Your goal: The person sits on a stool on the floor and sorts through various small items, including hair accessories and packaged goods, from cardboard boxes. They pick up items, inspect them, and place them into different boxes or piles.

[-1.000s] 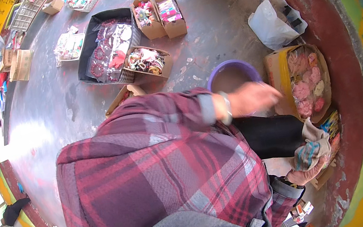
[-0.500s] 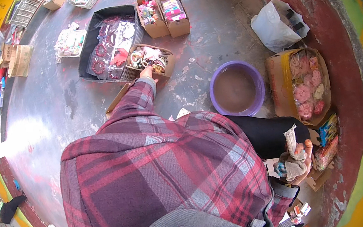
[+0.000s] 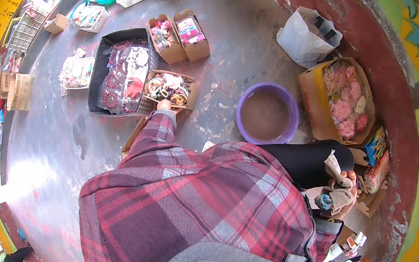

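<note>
Handling the hair-tie carton (image 3: 192, 96) likely needed level support, left hand (image 3: 164, 105) at its rim, grip unclear, right hand (image 3: 352, 206) clutching a rag (image 3: 341, 197).

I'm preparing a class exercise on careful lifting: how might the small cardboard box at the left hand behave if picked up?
The small box would probably hold its shape, as its cardboard sides stand up. Tipping could spill its looped bands, since they lie loose under an open top.
</note>
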A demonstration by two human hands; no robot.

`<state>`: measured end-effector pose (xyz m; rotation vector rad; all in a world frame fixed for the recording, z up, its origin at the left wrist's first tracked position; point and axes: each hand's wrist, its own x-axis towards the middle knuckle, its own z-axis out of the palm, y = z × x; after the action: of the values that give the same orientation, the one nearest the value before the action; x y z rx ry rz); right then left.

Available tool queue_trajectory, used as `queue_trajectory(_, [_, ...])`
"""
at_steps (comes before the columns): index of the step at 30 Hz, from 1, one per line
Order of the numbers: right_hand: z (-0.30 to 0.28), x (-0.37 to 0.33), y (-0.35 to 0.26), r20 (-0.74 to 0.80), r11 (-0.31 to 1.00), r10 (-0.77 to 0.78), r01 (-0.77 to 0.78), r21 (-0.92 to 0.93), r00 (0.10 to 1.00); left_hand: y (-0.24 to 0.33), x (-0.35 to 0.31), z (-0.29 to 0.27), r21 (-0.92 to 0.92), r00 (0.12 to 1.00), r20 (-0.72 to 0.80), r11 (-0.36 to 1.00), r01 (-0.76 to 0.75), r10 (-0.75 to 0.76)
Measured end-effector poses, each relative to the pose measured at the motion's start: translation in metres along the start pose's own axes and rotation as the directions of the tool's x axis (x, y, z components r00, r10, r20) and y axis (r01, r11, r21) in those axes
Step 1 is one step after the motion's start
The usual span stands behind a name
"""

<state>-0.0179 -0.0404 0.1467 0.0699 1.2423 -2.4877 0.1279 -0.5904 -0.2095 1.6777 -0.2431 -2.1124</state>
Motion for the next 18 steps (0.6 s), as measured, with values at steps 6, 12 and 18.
queue_trajectory(6, [-0.010, -0.004, -0.001, 0.021, 0.998, 0.026, -0.027, 0.055, 0.999, -0.011, -0.030, -0.008, 0.053, 0.997, 0.076, 0.999, 0.000, -0.004])
queue_trajectory(12, [-0.039, -0.011, 0.001, 0.018, 0.995, -0.025, 0.024, 0.092, 1.000, -0.015, -0.085, 0.019, 0.223, 0.972, 0.233, 0.973, -0.059, 0.006])
queue_trajectory(18, [-0.055, -0.028, 0.000, -0.045, 0.985, -0.092, 0.097, 0.145, 0.995, 0.000, -0.157, 0.068, 0.332, 0.916, 0.400, 0.927, -0.175, 0.030])
